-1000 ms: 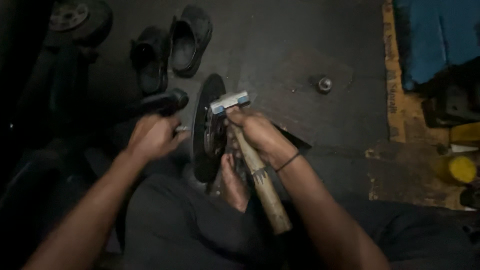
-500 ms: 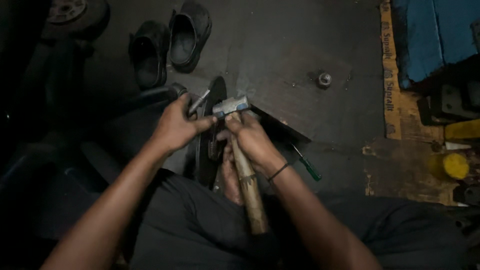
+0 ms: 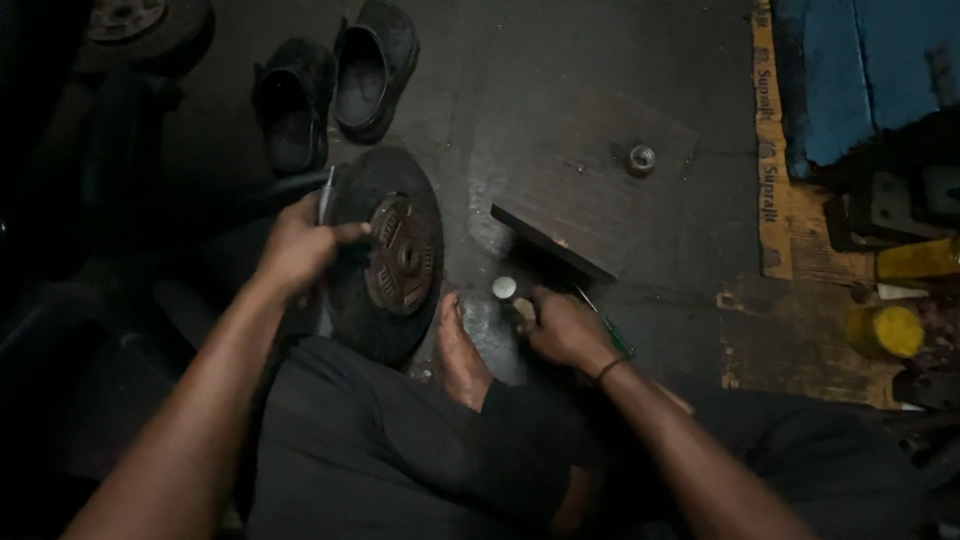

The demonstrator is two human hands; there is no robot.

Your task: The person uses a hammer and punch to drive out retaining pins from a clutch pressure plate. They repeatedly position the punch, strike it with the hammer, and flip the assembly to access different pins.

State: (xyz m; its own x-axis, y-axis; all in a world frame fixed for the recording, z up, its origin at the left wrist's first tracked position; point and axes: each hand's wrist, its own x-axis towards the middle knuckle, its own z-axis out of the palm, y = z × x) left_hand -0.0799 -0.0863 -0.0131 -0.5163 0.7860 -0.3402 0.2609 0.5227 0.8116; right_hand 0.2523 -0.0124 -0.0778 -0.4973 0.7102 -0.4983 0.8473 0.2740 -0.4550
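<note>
Hammer lowered; disc upright; sandals behind

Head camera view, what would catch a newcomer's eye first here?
The round dark clutch disc stands on edge at centre, steadied at its rim by the left hand. Right of it, the right hand holds a hammer low by the floor. A pair of dark clogs lies at top left.

A dark round clutch disc stood on edge on the floor, its rusty hub with ringed springs facing right. A thin metal rod rose just beside its left rim. A hammer lay low to the disc's right, its pale round face turned upward, handle mostly hidden.
</note>
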